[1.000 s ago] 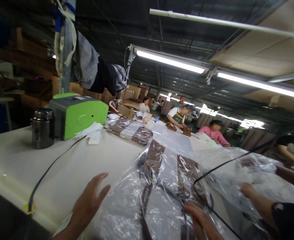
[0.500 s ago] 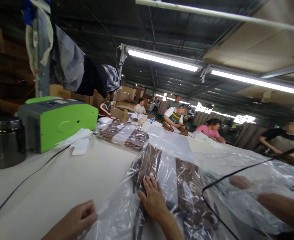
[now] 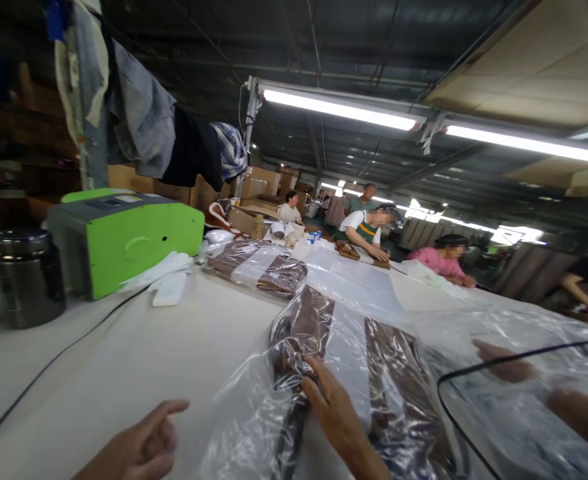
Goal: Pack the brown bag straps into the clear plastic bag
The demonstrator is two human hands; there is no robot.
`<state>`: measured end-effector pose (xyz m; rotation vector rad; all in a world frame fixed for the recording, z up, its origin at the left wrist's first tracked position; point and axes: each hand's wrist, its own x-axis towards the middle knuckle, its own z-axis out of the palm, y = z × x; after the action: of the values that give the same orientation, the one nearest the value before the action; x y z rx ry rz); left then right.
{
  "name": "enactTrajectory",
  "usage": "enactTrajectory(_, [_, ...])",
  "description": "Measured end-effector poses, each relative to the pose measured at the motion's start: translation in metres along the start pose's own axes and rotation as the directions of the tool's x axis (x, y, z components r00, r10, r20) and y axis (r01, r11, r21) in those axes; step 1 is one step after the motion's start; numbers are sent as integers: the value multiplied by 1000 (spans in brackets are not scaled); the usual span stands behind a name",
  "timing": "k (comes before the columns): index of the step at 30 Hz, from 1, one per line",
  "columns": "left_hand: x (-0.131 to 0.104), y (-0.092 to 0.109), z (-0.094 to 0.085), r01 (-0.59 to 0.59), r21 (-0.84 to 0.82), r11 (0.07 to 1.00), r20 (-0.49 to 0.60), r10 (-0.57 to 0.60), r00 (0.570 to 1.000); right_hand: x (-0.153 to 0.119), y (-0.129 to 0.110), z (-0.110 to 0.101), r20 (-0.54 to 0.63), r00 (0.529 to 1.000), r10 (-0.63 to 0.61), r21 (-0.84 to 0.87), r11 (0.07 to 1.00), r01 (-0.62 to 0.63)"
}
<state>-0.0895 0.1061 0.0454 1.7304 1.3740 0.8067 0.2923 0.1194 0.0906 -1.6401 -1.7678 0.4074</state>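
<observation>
The right hand (image 3: 337, 417) is lying flat on the bag (image 3: 334, 373), fingers together and extended, pressing on it rather than clamped around anything. The bag is lying near, right of centre on the table (image 3: 139, 353), with brown straps (image 3: 304, 327) inside. The left hand (image 3: 139, 447) is resting on the table just left of the bag's near edge, fingers loosely curled and holding nothing.

The film looks thin, slippery and crinkly, and is likely sliding over the straps; the straps seem limp and light. A flat palm or a pinch at the bag's edge looks like the surest hold.

Compared with half a second ago, the right hand is sitting slightly nearer and lower on the bag. A co-worker's hand (image 3: 504, 363) is now reaching in under film further right.
</observation>
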Motion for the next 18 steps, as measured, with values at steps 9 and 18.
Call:
enactTrajectory(9, [80,159,72,-542,711,448,188,622,760,-17,-84,-39,-184,982,-38,208,975,77])
enactTrajectory(18, [109,147,153,-383,-361,850,330,501,800,-23,-116,-47,144,987,-65,147,988,43])
